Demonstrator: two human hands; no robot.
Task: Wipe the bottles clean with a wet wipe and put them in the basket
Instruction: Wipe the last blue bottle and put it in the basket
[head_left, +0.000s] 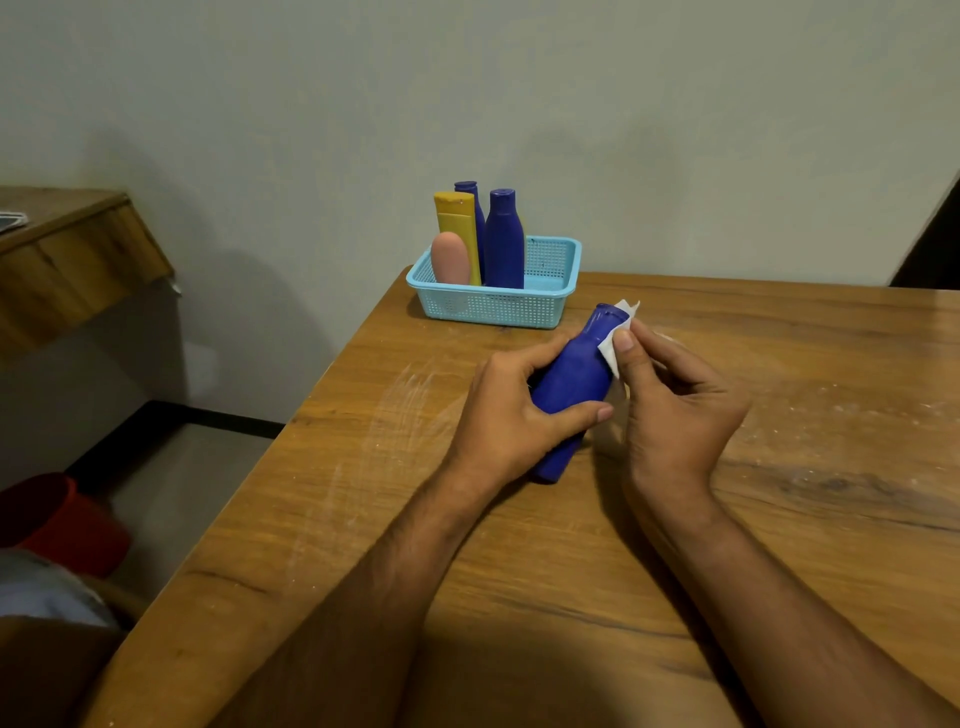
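1. Gripping the blue bottle round its middle, the left hand holds it tilted just above the surface.
2. The right hand pinches the wet wipe against the bottle's shoulder.
3. It looks light, stiff plastic, likely slick once damp; the waist seems the safest hold.
4. Well beyond, the basket holds four upright bottles.
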